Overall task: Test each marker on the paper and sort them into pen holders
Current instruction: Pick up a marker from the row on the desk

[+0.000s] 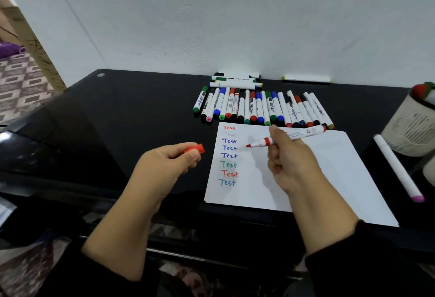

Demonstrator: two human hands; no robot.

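Red-tipped white marker (292, 137), uncapped, sits pinched in the right hand (290, 165), its nib hovering just above the white paper sheet (329, 169) beside a column of coloured "Test" words. The left hand (169, 162) curls its fingers around the red cap (195, 149). A row of capped markers (261, 108) lies beyond, and a white mesh pen holder (412, 127) stands right.

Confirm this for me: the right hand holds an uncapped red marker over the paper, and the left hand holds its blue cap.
Not quite. The head view shows the cap in the left hand is red, not blue. The rest stands: the right hand holds the uncapped red marker over the paper.
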